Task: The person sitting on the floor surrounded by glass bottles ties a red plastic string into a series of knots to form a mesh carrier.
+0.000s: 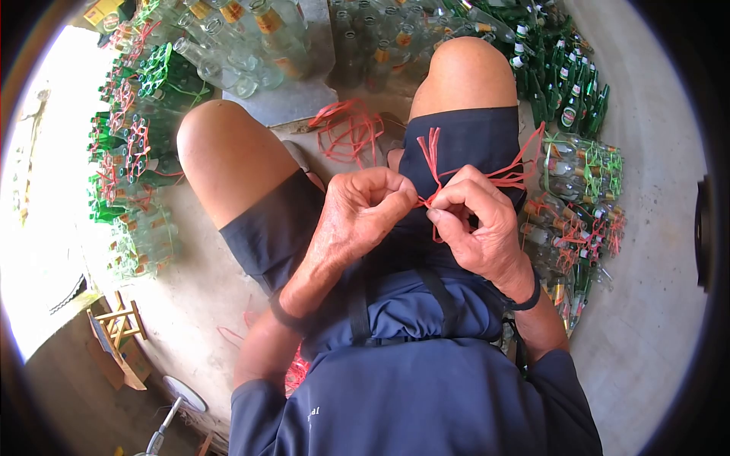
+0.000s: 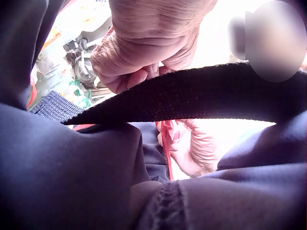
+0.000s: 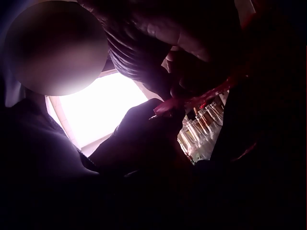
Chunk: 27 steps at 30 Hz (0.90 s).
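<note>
Both hands meet above the lap in the head view. My left hand (image 1: 361, 213) pinches red plastic twine (image 1: 431, 156) between thumb and forefinger. Close beside it, my right hand (image 1: 479, 216) pinches the same twine with a bent forefinger and thumb. Short loose ends stick up between the hands, and longer strands trail right over the dark shorts (image 1: 460, 140). A black strap (image 2: 182, 96) crosses the left wrist view and partly hides the fingers. In the dim right wrist view the twine (image 3: 192, 100) runs between the fingers.
Clear glass bottles (image 1: 277, 42) stand ahead on a grey sheet (image 1: 293, 106). Green bottles (image 1: 570, 83) lie at the right, near tied bundles (image 1: 582, 167). More bundles (image 1: 141, 152) line the left. Loose red twine (image 1: 350, 133) lies between the feet. A wooden stool (image 1: 122, 327) and a fan (image 1: 182, 394) stand behind left.
</note>
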Available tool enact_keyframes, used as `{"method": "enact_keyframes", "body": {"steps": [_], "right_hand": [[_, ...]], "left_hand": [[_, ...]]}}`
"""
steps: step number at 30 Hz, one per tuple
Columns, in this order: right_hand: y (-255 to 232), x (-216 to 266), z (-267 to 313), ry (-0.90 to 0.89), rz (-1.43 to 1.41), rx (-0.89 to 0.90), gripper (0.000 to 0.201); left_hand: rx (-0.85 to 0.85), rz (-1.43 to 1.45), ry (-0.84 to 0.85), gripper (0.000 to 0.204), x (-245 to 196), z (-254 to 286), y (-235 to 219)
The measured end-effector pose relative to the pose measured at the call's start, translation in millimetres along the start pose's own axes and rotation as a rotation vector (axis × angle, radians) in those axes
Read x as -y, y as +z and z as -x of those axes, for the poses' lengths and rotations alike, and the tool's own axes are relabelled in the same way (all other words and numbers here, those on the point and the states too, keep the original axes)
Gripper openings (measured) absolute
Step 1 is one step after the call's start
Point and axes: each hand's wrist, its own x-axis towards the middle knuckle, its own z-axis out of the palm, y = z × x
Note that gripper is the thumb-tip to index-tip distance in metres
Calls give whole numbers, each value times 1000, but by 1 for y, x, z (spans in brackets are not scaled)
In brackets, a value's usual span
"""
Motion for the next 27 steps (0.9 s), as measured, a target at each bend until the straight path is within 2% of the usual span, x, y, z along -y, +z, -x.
{"method": "enact_keyframes", "body": {"steps": [2, 8, 11, 21, 27], "right_hand": [[-1, 7, -3, -52, 148, 34, 19], [2, 12, -5, -141, 284, 19, 22], [1, 12, -3, -126, 368, 26, 21], [3, 8, -1, -112, 335, 7, 17], [-2, 15, -3, -73, 116, 9, 12]], "left_hand": [[4, 14, 22, 13, 3, 0, 1], [18, -57, 105, 12, 3, 1, 3], [36, -87, 123, 13, 3, 1, 2], [63, -92, 90, 13, 3, 1, 1], [38, -110, 74, 14, 2, 1, 6]]}}
